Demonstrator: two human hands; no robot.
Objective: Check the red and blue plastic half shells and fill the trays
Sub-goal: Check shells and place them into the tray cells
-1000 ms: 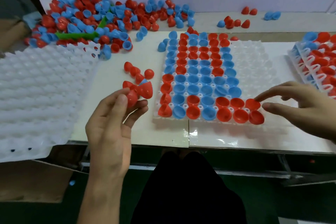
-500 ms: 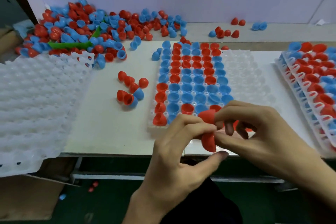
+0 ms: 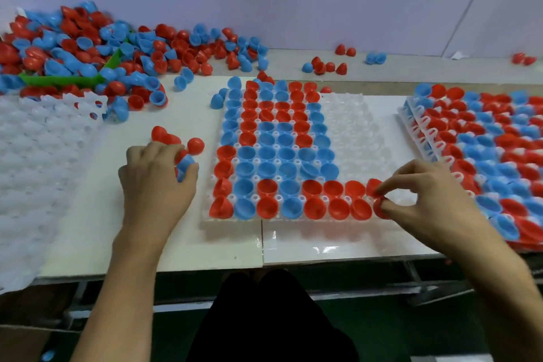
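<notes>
Two hands busy — left hand (image 3: pixel 157 178) curls round a blue half shell (image 3: pixel 184 167) mid-left, right hand (image 3: pixel 423 200) pinches, apparently, two red half shells (image 3: pixel 379 200) at the tray (image 3: pixel 352 126) — lower centre-right.

Half shells (image 3: pixel 266 186) – glossy smooth plastic; tray (image 3: pixel 358 126) – translucent white plastic.

Left hand (image 3: pixel 155 182) grips blue shell (image 3: pixel 184 166); right hand (image 3: pixel 423 200) pinches red shell (image 3: pixel 380 209).

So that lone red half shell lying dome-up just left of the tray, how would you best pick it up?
Come straight down from above and pinch the red half shell across its rounded sides, low near the rim. It seems to rest dome-up on the white board, so the rim looks unreachable, and the top likely too slippery.
</notes>
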